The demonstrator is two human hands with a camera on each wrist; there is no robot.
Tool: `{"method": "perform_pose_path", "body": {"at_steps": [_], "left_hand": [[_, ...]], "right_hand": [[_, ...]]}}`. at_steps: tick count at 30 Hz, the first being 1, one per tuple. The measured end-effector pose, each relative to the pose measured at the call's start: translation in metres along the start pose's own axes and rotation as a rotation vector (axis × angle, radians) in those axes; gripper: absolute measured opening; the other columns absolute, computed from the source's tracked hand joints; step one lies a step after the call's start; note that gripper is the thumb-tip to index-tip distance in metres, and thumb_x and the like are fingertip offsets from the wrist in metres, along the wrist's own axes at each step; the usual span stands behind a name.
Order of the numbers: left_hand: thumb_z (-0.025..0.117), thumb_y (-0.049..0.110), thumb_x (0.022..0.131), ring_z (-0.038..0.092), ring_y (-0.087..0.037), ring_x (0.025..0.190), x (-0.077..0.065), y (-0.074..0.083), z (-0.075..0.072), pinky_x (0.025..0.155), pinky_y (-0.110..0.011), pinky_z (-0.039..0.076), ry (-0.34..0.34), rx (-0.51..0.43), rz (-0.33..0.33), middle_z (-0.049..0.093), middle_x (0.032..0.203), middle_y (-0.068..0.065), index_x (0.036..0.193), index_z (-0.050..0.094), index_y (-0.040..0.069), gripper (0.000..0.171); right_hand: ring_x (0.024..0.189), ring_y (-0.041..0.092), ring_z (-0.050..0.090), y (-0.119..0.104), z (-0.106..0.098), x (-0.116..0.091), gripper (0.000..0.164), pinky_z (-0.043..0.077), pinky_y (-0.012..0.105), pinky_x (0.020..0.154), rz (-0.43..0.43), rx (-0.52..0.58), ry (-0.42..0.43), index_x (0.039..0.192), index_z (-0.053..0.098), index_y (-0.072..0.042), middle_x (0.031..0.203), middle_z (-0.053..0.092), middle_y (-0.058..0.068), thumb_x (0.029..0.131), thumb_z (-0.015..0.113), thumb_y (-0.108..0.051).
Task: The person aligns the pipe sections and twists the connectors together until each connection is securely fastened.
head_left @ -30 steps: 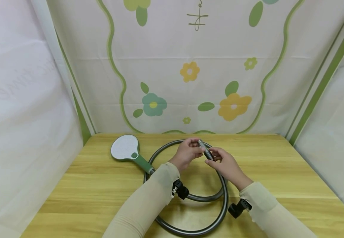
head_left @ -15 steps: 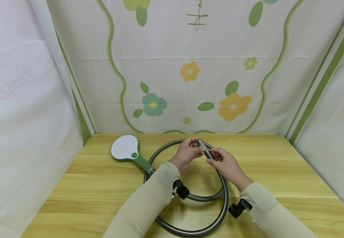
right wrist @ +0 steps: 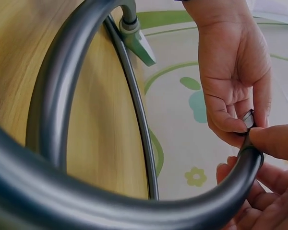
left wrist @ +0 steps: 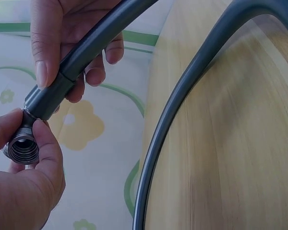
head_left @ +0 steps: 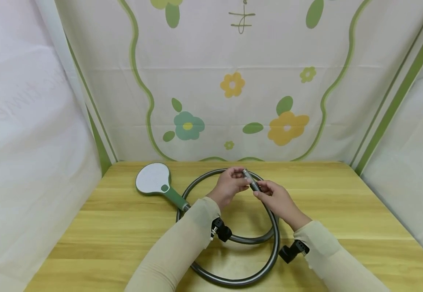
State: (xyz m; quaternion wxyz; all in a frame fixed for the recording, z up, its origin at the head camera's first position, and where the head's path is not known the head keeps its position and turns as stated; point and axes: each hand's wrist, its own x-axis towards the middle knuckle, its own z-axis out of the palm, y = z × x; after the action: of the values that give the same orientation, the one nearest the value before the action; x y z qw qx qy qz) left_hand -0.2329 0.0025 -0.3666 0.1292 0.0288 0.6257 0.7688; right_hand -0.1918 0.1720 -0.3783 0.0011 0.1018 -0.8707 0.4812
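Observation:
A grey shower hose (head_left: 276, 243) loops over the table, and both hands hold its free end up near the back. With thumb and fingers my left hand (head_left: 229, 185) pinches the threaded metal nut (left wrist: 24, 148) at the tip; its open mouth shows in the left wrist view. Just behind it, my right hand (head_left: 278, 200) grips the dark end sleeve (left wrist: 48, 99) of the hose. At the hose's other end lies a green shower head (head_left: 175, 198) with a round white face, left of my left hand.
The wooden table (head_left: 343, 202) carries the looped hose. A white cloth (head_left: 233, 52) printed with flowers hangs along its back edge, with plain white cloth walls (head_left: 32, 142) at both sides. Small black cameras (head_left: 221, 230) sit on both wrists.
The head view has tilted slightly, so the scene sits a little higher in it. Both hands stay at the hose end, with only a slight shift of the right hand's thumb.

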Motion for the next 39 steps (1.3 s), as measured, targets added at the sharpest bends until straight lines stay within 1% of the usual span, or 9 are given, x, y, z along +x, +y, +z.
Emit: {"method": "perform_pose_path", "body": {"at_steps": [4, 7, 14, 19, 23, 27, 30, 34, 39], "left_hand": [[0.069, -0.003, 0.086, 0.062, -0.019, 0.090, 0.0010, 0.0004, -0.0014, 0.088, -0.040, 0.054, -0.004, 0.006, -0.001, 0.061, 0.107, -0.010, 0.129, 0.053, 0.001, 0.045], [0.069, -0.003, 0.086, 0.062, -0.019, 0.091, 0.0016, -0.0001, -0.0020, 0.090, -0.042, 0.053, -0.010, 0.012, -0.007, 0.060, 0.108, -0.010, 0.131, 0.052, 0.001, 0.047], [0.069, -0.002, 0.086, 0.063, -0.019, 0.091, 0.0027, -0.0004, -0.0018, 0.084, -0.035, 0.055, -0.011, 0.021, -0.002, 0.060, 0.108, -0.011, 0.126, 0.055, 0.005, 0.043], [0.069, -0.002, 0.086, 0.063, -0.019, 0.089, 0.0043, -0.0016, -0.0017, 0.083, -0.035, 0.055, -0.006, 0.019, -0.006, 0.060, 0.106, -0.010, 0.125, 0.056, 0.006, 0.042], [0.069, -0.003, 0.086, 0.063, -0.019, 0.089, 0.0043, -0.0026, -0.0018, 0.083, -0.035, 0.056, -0.003, 0.013, -0.012, 0.060, 0.107, -0.010, 0.125, 0.056, 0.006, 0.042], [0.070, -0.002, 0.086, 0.063, -0.019, 0.090, 0.0032, -0.0023, -0.0016, 0.083, -0.035, 0.055, -0.008, 0.009, -0.014, 0.060, 0.108, -0.011, 0.126, 0.056, 0.006, 0.043], [0.069, -0.002, 0.086, 0.063, -0.019, 0.090, 0.0033, -0.0018, -0.0015, 0.084, -0.036, 0.055, -0.009, 0.003, -0.013, 0.060, 0.108, -0.011, 0.129, 0.054, 0.004, 0.046], [0.069, -0.003, 0.086, 0.062, -0.019, 0.090, 0.0036, -0.0015, -0.0019, 0.085, -0.036, 0.055, -0.011, -0.007, -0.021, 0.059, 0.108, -0.011, 0.133, 0.051, 0.001, 0.050], [0.068, -0.004, 0.087, 0.062, -0.018, 0.089, 0.0030, -0.0009, -0.0022, 0.083, -0.035, 0.055, -0.009, -0.014, -0.024, 0.059, 0.108, -0.011, 0.130, 0.053, 0.003, 0.047]], "right_hand": [[0.088, 0.020, 0.060, -0.0018, -0.0012, 0.0008, 0.041, 0.050, 0.031, 0.070, 0.018, 0.015, -0.019, 0.128, 0.057, 0.002, 0.103, 0.065, 0.012, 0.095, 0.063, -0.021], [0.088, 0.020, 0.060, -0.0030, -0.0020, 0.0005, 0.041, 0.050, 0.031, 0.070, 0.033, 0.022, -0.029, 0.129, 0.057, 0.002, 0.104, 0.065, 0.012, 0.095, 0.063, -0.022], [0.092, 0.026, 0.062, -0.0022, -0.0038, 0.0012, 0.042, 0.051, 0.032, 0.073, 0.027, 0.041, -0.056, 0.131, 0.055, 0.003, 0.107, 0.064, 0.015, 0.097, 0.060, -0.021], [0.095, 0.031, 0.063, -0.0012, -0.0039, 0.0015, 0.041, 0.052, 0.035, 0.076, 0.030, 0.059, -0.078, 0.131, 0.053, 0.004, 0.107, 0.064, 0.015, 0.099, 0.057, -0.020], [0.098, 0.034, 0.062, -0.0007, -0.0037, 0.0014, 0.040, 0.052, 0.036, 0.078, 0.038, 0.074, -0.094, 0.131, 0.053, 0.005, 0.111, 0.064, 0.018, 0.099, 0.056, -0.019], [0.098, 0.032, 0.062, -0.0004, -0.0053, 0.0012, 0.041, 0.052, 0.038, 0.080, 0.040, 0.077, -0.114, 0.133, 0.052, 0.005, 0.114, 0.062, 0.020, 0.100, 0.054, -0.020], [0.099, 0.030, 0.063, -0.0007, -0.0066, 0.0020, 0.043, 0.052, 0.040, 0.083, 0.042, 0.086, -0.131, 0.135, 0.050, 0.005, 0.118, 0.061, 0.023, 0.101, 0.052, -0.021], [0.100, 0.028, 0.063, -0.0012, -0.0076, 0.0028, 0.043, 0.051, 0.040, 0.085, 0.053, 0.096, -0.152, 0.136, 0.048, 0.006, 0.119, 0.062, 0.022, 0.102, 0.050, -0.021], [0.101, 0.027, 0.062, -0.0002, -0.0080, 0.0041, 0.043, 0.050, 0.041, 0.086, 0.076, 0.106, -0.170, 0.137, 0.048, 0.004, 0.119, 0.061, 0.021, 0.103, 0.048, -0.022]]}}
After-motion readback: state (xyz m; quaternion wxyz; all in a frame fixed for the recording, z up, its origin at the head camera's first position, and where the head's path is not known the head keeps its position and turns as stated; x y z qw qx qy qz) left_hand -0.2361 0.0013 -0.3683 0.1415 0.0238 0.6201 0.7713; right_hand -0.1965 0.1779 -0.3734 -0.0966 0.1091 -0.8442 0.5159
